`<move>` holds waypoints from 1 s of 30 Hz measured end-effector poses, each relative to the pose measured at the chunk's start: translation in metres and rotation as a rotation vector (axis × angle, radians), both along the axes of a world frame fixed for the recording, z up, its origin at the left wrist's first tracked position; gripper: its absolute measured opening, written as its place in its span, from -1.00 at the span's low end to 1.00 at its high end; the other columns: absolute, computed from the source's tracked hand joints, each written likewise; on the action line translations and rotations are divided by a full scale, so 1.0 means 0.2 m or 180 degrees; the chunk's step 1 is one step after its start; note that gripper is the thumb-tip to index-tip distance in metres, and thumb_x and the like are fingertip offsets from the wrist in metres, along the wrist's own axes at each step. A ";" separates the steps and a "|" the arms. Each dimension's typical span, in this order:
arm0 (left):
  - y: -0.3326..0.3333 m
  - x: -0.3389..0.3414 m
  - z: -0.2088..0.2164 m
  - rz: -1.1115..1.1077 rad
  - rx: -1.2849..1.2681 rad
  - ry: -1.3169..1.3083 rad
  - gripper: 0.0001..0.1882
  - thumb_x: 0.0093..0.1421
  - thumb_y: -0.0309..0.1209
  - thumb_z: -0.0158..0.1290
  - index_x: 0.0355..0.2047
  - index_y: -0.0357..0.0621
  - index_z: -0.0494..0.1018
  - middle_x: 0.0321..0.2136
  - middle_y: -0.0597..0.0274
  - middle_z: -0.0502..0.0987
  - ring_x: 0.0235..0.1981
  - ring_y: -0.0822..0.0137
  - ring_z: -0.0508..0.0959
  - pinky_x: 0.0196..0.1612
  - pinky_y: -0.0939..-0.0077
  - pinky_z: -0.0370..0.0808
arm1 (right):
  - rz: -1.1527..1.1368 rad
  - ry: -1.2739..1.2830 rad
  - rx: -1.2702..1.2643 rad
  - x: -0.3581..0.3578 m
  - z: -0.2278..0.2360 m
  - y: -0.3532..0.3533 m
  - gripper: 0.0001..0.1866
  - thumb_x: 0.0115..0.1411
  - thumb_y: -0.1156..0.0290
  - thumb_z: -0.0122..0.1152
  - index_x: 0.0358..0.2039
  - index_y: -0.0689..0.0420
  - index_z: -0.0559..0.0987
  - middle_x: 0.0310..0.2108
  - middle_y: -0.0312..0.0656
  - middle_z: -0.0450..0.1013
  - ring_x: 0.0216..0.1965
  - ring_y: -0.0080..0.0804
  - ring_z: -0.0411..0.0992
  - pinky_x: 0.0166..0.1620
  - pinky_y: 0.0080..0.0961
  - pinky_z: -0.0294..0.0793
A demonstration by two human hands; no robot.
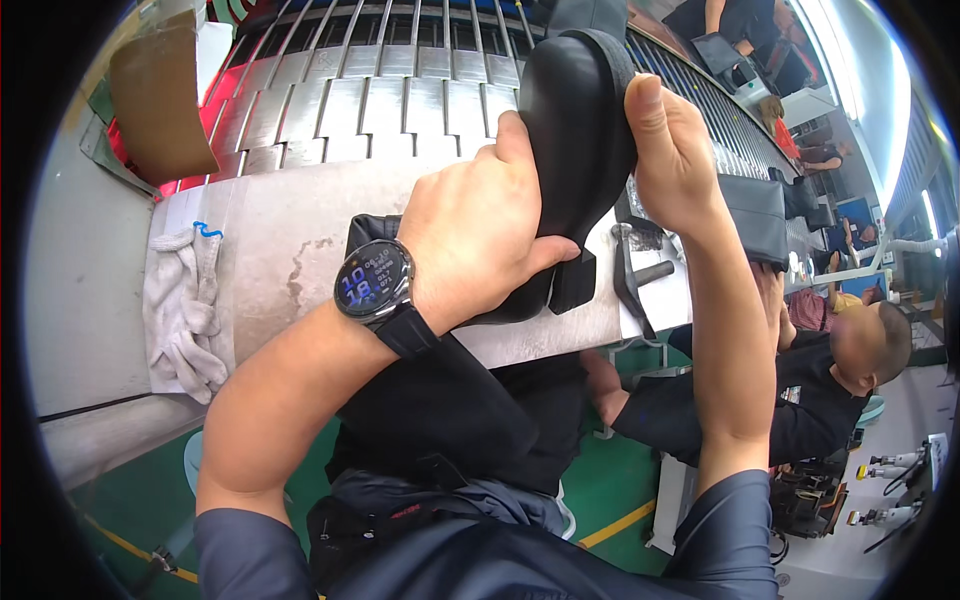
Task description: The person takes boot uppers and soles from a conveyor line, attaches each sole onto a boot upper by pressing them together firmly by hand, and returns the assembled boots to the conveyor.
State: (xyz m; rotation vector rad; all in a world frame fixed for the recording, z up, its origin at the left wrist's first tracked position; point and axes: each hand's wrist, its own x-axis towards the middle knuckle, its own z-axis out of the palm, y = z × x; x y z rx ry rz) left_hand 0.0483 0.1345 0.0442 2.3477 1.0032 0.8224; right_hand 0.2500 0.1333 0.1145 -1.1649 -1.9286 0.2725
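A black leather boot [565,130] is held up in front of me over the bench, tilted with its toe pointing away and its sole edge turned to the right. My left hand [478,235], a smartwatch on its wrist, is closed round the boot's middle, thumb by the heel [572,285]. The boot's shaft [440,385] hangs toward my lap below my left wrist. At the toe end, my right hand [678,150] grips the sole's right edge, thumb up; its other fingers are partly hidden.
White knit gloves [185,310] lie on the pale bench [285,235] at left. Metal conveyor slats [370,110] run behind, beside a brown cardboard piece [165,95]. A dark tool [632,280] lies right of the boot. At right, a co-worker [830,350] handles another black boot [752,215].
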 end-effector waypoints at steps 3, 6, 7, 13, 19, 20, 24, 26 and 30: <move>0.01 0.00 0.03 0.0047 -0.0130 0.0054 0.10 0.04 -0.13 0.54 0.33 -0.53 0.11 -0.18 -0.28 0.65 -0.18 -0.29 0.69 -0.12 -0.02 0.65 | -0.0871 -0.1439 0.0575 -0.06 0.07 -0.03 -0.33 0.57 -0.07 0.05 -0.57 0.20 0.51 -0.71 -0.06 0.36 -0.66 -0.12 0.37 -0.50 -0.24 0.34; -0.01 0.00 0.02 0.0034 -0.0179 0.0049 0.11 0.03 -0.13 0.54 0.33 -0.52 0.11 -0.17 -0.28 0.64 -0.18 -0.30 0.69 -0.11 -0.03 0.65 | -0.1034 -0.1511 0.0448 -0.08 0.08 -0.06 -0.36 0.55 -0.02 0.11 -0.60 0.21 0.51 -0.71 0.05 0.35 -0.66 0.06 0.38 -0.53 -0.16 0.35; -0.01 0.00 0.02 0.0035 -0.0156 0.0043 0.11 0.03 -0.13 0.54 0.33 -0.52 0.11 -0.17 -0.28 0.64 -0.18 -0.30 0.69 -0.11 -0.03 0.65 | -0.1029 -0.1417 0.0254 -0.07 0.09 -0.06 -0.34 0.55 -0.03 0.11 -0.61 0.21 0.51 -0.73 0.02 0.34 -0.67 0.00 0.37 -0.52 -0.18 0.35; -0.07 0.00 0.01 0.0045 0.0213 -0.0090 0.19 0.00 -0.12 0.55 0.38 -0.56 0.07 -0.13 -0.29 0.63 -0.18 -0.27 0.70 -0.14 0.01 0.65 | -0.0886 -0.0208 -0.1459 0.01 0.36 0.07 -0.37 0.56 -0.02 0.08 -0.51 0.25 0.63 -0.73 -0.01 0.39 -0.67 -0.10 0.40 -0.46 -0.22 0.44; -0.09 0.00 0.01 0.0053 0.0255 -0.0136 0.23 -0.01 -0.08 0.55 0.39 -0.59 0.07 -0.14 -0.27 0.63 -0.19 -0.22 0.70 -0.17 0.01 0.65 | -0.0965 0.0219 -0.1433 -0.09 0.26 0.06 -0.23 0.61 -0.05 -0.06 -0.64 0.27 0.55 -0.70 -0.27 0.34 -0.59 -0.49 0.35 -0.43 -0.54 0.31; -0.09 0.00 0.01 0.0053 0.0251 -0.0137 0.23 -0.01 -0.08 0.55 0.39 -0.59 0.07 -0.14 -0.27 0.63 -0.19 -0.22 0.70 -0.17 0.01 0.65 | -0.0966 0.0218 -0.1437 -0.10 0.28 0.05 -0.23 0.61 -0.05 -0.06 -0.64 0.27 0.55 -0.70 -0.27 0.34 -0.59 -0.49 0.35 -0.43 -0.54 0.31; -0.08 0.00 -0.01 0.0111 0.0332 -0.0142 0.24 -0.01 -0.05 0.55 0.39 -0.60 0.05 -0.14 -0.27 0.62 -0.19 -0.20 0.70 -0.19 0.02 0.65 | -0.0892 -0.2482 0.0437 -0.13 0.32 0.00 -0.50 0.57 0.13 0.02 -0.33 0.33 0.58 -0.65 -0.03 0.41 -0.55 -0.10 0.46 -0.40 -0.11 0.44; -0.10 0.00 -0.01 0.0082 0.0405 -0.0147 0.24 0.00 -0.05 0.54 0.39 -0.60 0.05 -0.13 -0.27 0.62 -0.19 -0.20 0.70 -0.20 0.01 0.65 | -0.1093 -0.2993 0.0536 -0.18 0.32 -0.04 -0.66 0.54 0.27 0.05 -0.13 0.29 0.65 -0.60 0.01 0.49 -0.51 0.15 0.56 -0.39 0.05 0.53; -0.14 -0.06 0.07 -0.0215 0.0112 -0.0185 0.18 0.10 -0.11 0.49 0.39 -0.67 0.02 -0.04 -0.38 0.59 -0.05 -0.26 0.67 -0.02 0.03 0.64 | -0.1483 -0.1534 -0.0001 -0.27 0.26 -0.19 -0.25 -0.03 -0.19 0.64 -0.18 0.29 0.63 -0.43 0.04 0.65 -0.36 0.03 0.70 -0.22 -0.21 0.67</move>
